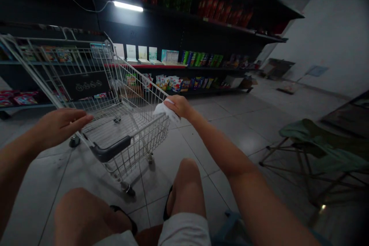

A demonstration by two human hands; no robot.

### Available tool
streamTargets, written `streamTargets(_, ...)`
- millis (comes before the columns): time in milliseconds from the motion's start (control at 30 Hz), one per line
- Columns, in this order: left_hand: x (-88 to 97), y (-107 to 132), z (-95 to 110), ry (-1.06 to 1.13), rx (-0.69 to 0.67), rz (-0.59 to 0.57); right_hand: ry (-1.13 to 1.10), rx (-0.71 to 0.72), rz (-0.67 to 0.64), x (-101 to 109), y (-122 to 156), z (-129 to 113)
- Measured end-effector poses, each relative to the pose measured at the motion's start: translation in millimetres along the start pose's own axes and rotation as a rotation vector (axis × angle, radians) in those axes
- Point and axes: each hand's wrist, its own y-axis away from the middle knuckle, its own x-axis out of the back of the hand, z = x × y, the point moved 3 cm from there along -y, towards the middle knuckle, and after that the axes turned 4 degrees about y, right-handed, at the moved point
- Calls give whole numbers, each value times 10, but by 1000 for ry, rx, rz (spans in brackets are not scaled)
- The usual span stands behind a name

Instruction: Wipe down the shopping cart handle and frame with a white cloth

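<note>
**Cloth pressed to the cart's rim, other hand flat beside it**

A white cloth lies bunched on the top rail of the right side wall of a wire shopping cart, about midway along the rail. The right hand is clenched around the cloth, fingers curled over it and knuckles up, pressing it against the wire. The left hand is spread flat, palm down, fingers straight and together, with the tips at the cart's left top rail. Whether they touch the rail or hover just above it cannot be told.

The cart stands tilted in the view, its dark grey handle nearest the person and its basket bare. The person's two bare knees sit just behind the handle, close to a rear wheel.

The tiled floor lies open to the right of the cart and runs on toward the far wall. A green folding chair stands well apart on the right. Dark shelves of packaged goods line the wall beyond the cart's front
</note>
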Motion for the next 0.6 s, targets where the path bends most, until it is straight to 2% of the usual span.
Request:
streamTargets(33, 12, -26, 113, -18, 53, -57, -5, -37, 14, -17, -5, 24)
streamTargets(100, -1, -78, 447, -104, 80, -71, -15, -36, 37, -90, 15, -82)
streamTargets(200, -216, -175, 1033, -225, -42, -148, -46, 102, 52, -185, 50, -406)
streamTargets(233, -311, -214, 1183, -253, -67, -153, -64, 143, 52, -179, 47, -478)
streamTargets(300, -469, -300, 1349, -298, -37, -87, -69, 162, 86, -85, 16, -488)
streamTargets(367, -569, -373, 1362, -315, -4, 7, -13, 62, 200, 82, -21, -331)
streamTargets(433, -609, -419, 1284, -330, -17, 73, 50, -45, 285, 200, -32, -123)
streamTargets(500, -608, -433, 1176, -364, -45, 100, 84, -21, 213, 174, -31, 15)
streamTargets(600, -575, -419, 1048, -404, -70, 116, 113, 128, -23, -10, -17, 99)
